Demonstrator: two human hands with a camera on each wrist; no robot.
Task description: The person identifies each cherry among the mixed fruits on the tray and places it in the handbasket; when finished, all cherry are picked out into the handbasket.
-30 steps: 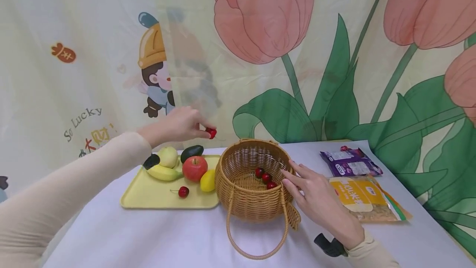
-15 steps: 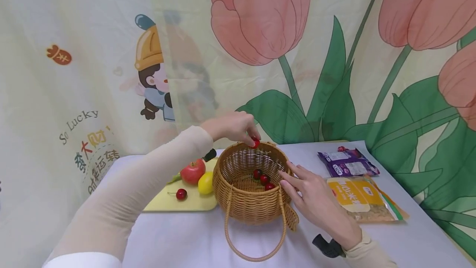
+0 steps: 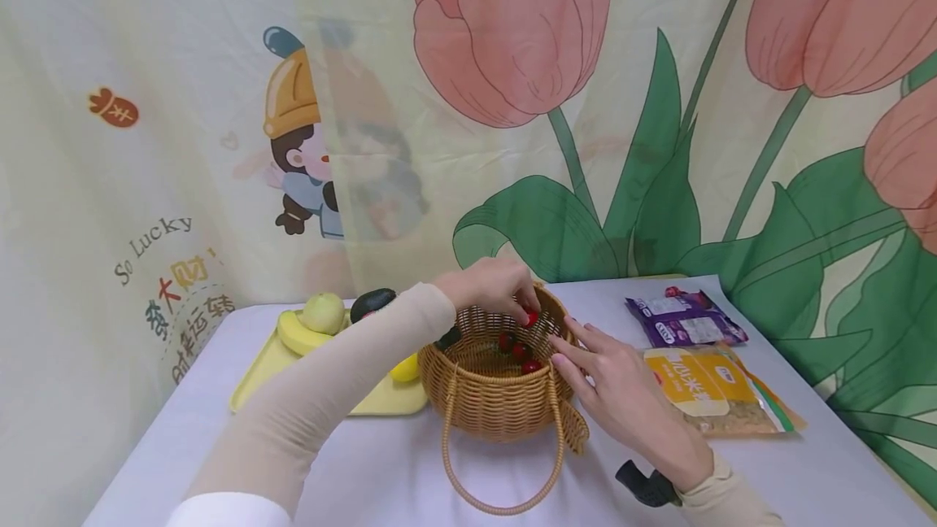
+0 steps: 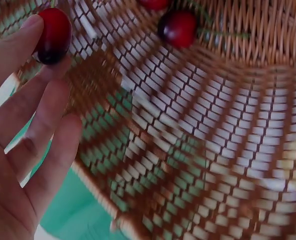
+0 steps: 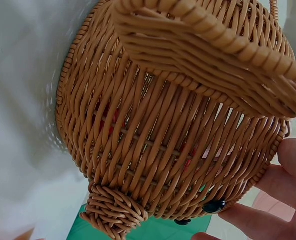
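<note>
My left hand (image 3: 492,287) reaches over the far rim of a round wicker basket (image 3: 494,413). Between thumb and fingertips it pinches a dark red cherry (image 4: 55,36), held inside the basket's mouth. Below, several cherries (image 3: 521,350) lie on the basket's bottom; one cherry (image 4: 177,28) with a green stem shows in the left wrist view. My right hand (image 3: 622,397) rests its extended fingers against the basket's right rim. In the right wrist view the fingers (image 5: 280,185) touch the rim beside the woven wall.
A yellow tray (image 3: 391,405) on the left bears a banana (image 3: 296,334), a pale round fruit (image 3: 323,313), an avocado (image 3: 372,303) and a lemon (image 3: 405,369), partly behind my left arm. At right lie a purple packet (image 3: 688,320) and an orange bag (image 3: 703,389). The basket's handle (image 3: 505,509) hangs toward me.
My left hand has carried the cherry rightward from above the tray, then down into the basket's mouth. The right hand has stayed at the rim.
</note>
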